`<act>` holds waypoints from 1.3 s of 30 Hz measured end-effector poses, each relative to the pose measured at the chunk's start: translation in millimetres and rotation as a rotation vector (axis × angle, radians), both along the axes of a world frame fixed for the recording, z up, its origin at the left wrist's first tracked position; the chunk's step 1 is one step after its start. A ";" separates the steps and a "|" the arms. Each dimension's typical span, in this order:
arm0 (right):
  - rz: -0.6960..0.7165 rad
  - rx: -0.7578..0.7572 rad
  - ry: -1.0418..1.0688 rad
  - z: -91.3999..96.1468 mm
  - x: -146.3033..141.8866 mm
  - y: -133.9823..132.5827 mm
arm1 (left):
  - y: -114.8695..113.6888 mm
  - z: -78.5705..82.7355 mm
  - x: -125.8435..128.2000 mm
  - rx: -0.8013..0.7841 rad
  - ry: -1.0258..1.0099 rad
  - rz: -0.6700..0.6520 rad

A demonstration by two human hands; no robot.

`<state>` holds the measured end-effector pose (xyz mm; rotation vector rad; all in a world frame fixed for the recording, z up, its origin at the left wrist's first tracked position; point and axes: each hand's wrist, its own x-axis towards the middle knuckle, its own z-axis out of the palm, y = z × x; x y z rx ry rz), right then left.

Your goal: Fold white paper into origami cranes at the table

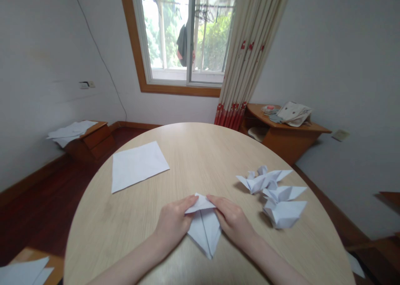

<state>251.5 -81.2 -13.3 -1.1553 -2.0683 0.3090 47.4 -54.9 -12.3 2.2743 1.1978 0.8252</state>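
A partly folded sheet of white paper [204, 231] lies at the near middle of the round table, its long point toward me and a center seam running down it. The top is folded over as a flap. My left hand [175, 217] grips the paper's left side, thumb and fingers at the flap's left corner. On the opposite side, my right hand [233, 218] pinches the flap's right corner. Some of the fingers are hidden behind or under the paper. To the right stand several folded white paper figures [286, 214] with pointed ends, grouped close together.
A flat stack of white paper [139, 166] lies at the left of the wooden table [193, 151]. Beyond it, a low cabinet [96, 139] bears more paper. A corner desk [296, 135] with a cloth bag [294, 113] stands behind the right edge, near a curtain [246, 56].
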 end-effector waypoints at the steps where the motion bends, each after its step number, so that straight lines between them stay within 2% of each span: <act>1: 0.000 -0.006 0.013 -0.6 -0.8 -0.3 | -0.5 -0.4 0.5 0.009 0.002 0.008; 7: -0.066 -0.109 0.120 0.3 -6.3 -3.3 | -0.9 7.7 1.3 0.016 -0.005 0.034; 11: -0.103 -0.244 0.244 8.3 -7.9 -5.0 | 0.3 17.6 2.1 -0.075 -0.004 0.143; 16: -0.065 -0.387 0.450 12.1 -8.7 -2.2 | 4.5 17.6 3.3 -0.123 -0.101 0.170; 22: -0.005 -0.604 0.750 5.7 -14.5 2.0 | 4.5 15.1 5.4 -0.107 -0.058 0.215; 28: 0.093 -0.646 0.716 1.9 -17.3 -0.6 | 1.3 18.8 7.1 -0.148 -0.046 0.209; 39: 0.237 -0.689 0.651 5.2 -19.4 -1.9 | 1.7 22.8 8.3 -0.251 -0.156 0.242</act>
